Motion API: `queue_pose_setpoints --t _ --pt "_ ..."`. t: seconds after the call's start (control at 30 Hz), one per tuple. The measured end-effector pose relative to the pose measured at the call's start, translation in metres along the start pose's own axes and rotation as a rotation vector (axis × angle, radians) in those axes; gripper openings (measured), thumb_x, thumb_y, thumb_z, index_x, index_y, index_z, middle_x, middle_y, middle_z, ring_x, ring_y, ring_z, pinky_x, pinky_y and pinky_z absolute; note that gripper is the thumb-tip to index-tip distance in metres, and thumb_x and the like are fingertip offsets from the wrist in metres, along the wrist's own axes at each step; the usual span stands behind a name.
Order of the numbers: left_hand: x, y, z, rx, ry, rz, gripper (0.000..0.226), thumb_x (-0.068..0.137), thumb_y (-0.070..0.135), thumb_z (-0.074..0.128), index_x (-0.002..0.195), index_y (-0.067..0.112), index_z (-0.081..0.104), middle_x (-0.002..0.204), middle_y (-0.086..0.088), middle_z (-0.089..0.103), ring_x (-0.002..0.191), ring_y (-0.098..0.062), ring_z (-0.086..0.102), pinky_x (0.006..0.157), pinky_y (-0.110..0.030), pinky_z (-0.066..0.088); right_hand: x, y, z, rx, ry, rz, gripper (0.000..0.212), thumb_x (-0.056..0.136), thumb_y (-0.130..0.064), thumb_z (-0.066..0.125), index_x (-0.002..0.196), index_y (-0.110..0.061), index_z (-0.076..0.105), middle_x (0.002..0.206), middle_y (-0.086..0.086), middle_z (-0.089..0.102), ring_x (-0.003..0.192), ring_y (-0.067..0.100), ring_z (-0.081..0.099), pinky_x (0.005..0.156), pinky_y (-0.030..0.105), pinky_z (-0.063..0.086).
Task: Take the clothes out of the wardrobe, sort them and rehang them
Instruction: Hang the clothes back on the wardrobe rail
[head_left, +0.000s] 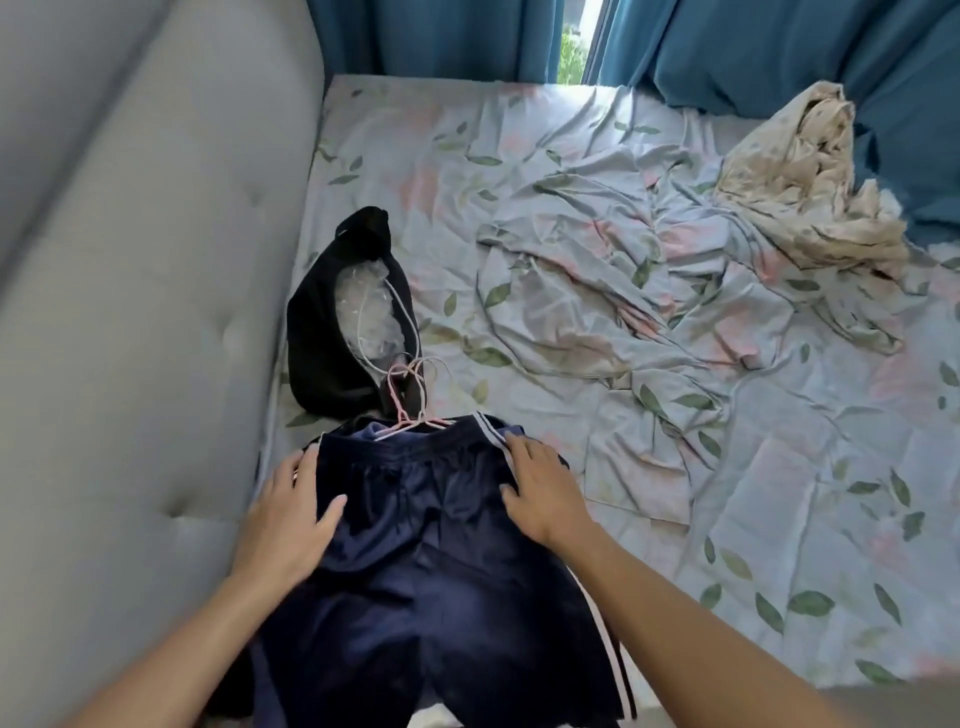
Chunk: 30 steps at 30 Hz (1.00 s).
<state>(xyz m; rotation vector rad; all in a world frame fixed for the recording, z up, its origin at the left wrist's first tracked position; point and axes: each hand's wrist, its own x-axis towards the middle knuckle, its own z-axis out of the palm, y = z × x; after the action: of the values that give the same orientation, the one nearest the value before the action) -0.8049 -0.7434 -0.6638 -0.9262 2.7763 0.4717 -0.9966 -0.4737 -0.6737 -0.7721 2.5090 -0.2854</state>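
Both flat hands, left hand (291, 512) and right hand (540, 493), press the blue shorts (431, 571) on the bed (727, 467), hangers (410, 400) half hidden underneath.

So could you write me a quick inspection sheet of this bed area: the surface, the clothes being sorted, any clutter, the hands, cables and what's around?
Surface: bed sheet with a leaf print, rumpled in the middle.
Job's things: navy shorts with white side stripes lie flat at the near edge; pink hangers at their waistband; black garment beyond them, beside the headboard.
Clutter: cream crumpled cloth at the far right.
Hands: left hand and right hand rest flat on the shorts, fingers straight, gripping nothing.
Cables: nothing seen.
Surroundings: grey padded headboard on the left; teal curtains behind, parted by a narrow gap of daylight.
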Motion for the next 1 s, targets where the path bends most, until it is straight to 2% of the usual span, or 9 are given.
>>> queue_pose_setpoints --t 0.07,0.17,0.33,0.47,0.63,0.73,0.8,0.9,1.0 --pt "0.016 -0.009 0.005 -0.003 -0.032 -0.019 0.077 0.100 0.045 0.063 0.161 0.012 0.030 0.152 -0.013 0.045 0.140 -0.034 0.046 0.107 -0.049 0.048 0.019 -0.002 0.008 0.029 -0.017 0.030 0.075 0.099 -0.033 0.056 0.163 -0.018 0.020 0.159 0.010 0.040 0.145 0.031 0.037 0.111 0.049 0.043" --pt "0.030 -0.017 0.010 -0.015 -0.071 -0.056 0.072 0.099 0.051 0.061 0.155 0.012 0.038 0.144 -0.013 0.055 0.133 -0.034 0.053 0.103 -0.049 0.049 0.031 -0.009 0.015 0.080 -0.030 0.059 0.074 0.099 -0.036 0.058 0.162 -0.018 0.023 0.154 0.013 0.044 0.140 0.036 0.042 0.109 0.051 0.044" --pt "0.039 -0.020 0.017 -0.018 -0.106 -0.087 0.056 0.099 0.055 0.059 0.134 0.012 0.054 0.133 -0.012 0.059 0.128 -0.033 0.053 0.100 -0.047 0.051 0.035 -0.014 0.028 0.038 0.041 0.096 0.051 0.100 -0.040 0.060 0.140 -0.014 0.043 0.137 0.012 0.053 0.126 0.034 0.045 0.103 0.048 0.044" --pt "0.039 -0.018 0.021 -0.048 -0.083 -0.063 0.049 0.098 0.051 0.065 0.125 0.012 0.053 0.126 -0.009 0.060 0.120 -0.031 0.055 0.093 -0.043 0.050 0.035 -0.015 0.033 -0.081 0.088 0.111 0.049 0.100 -0.043 0.057 0.135 -0.010 0.048 0.136 0.013 0.051 0.126 0.034 0.045 0.099 0.044 0.046" --pt "0.037 -0.026 0.027 -0.032 -0.074 -0.063 0.047 0.092 0.048 0.074 0.114 0.015 0.049 0.120 -0.006 0.062 0.120 -0.033 0.056 0.093 -0.047 0.049 0.030 -0.011 0.040 -0.056 0.072 0.142 0.039 0.100 -0.044 0.058 0.120 -0.013 0.047 0.123 0.010 0.060 0.118 0.036 0.053 0.092 0.048 0.045" --pt "0.031 -0.030 0.034 0.013 -0.130 -0.054 0.041 0.094 0.048 0.071 0.108 0.016 0.050 0.119 -0.010 0.061 0.120 -0.035 0.054 0.095 -0.047 0.050 0.020 -0.005 0.047 0.093 -0.003 0.155 0.028 0.102 -0.044 0.057 0.106 -0.018 0.045 0.107 0.004 0.062 0.101 0.033 0.059 0.082 0.047 0.050" --pt "0.028 -0.033 0.038 0.058 -0.171 -0.053 0.039 0.095 0.046 0.070 0.113 0.015 0.054 0.123 -0.010 0.057 0.125 -0.034 0.051 0.098 -0.047 0.050 0.015 0.001 0.050 0.141 -0.032 0.153 0.027 0.103 -0.043 0.056 0.095 -0.021 0.042 0.093 -0.001 0.059 0.088 0.028 0.058 0.073 0.043 0.049" --pt "0.027 -0.033 0.039 0.104 -0.206 -0.050 0.031 0.094 0.035 0.071 0.114 0.017 0.055 0.123 -0.006 0.054 0.124 -0.030 0.051 0.098 -0.045 0.050 0.009 0.006 0.052 0.125 -0.003 0.130 0.029 0.101 -0.044 0.058 0.089 -0.021 0.043 0.095 -0.002 0.053 0.097 0.027 0.054 0.072 0.042 0.045" --pt "0.025 -0.025 0.037 0.082 -0.252 -0.049 0.024 0.096 0.026 0.065 0.105 0.017 0.044 0.100 -0.003 0.058 0.104 -0.033 0.061 0.085 -0.043 0.047 0.009 0.008 0.053 0.098 0.087 0.082 0.029 0.100 -0.043 0.062 0.093 -0.017 0.049 0.112 0.003 0.047 0.111 0.026 0.042 0.084 0.043 0.049"
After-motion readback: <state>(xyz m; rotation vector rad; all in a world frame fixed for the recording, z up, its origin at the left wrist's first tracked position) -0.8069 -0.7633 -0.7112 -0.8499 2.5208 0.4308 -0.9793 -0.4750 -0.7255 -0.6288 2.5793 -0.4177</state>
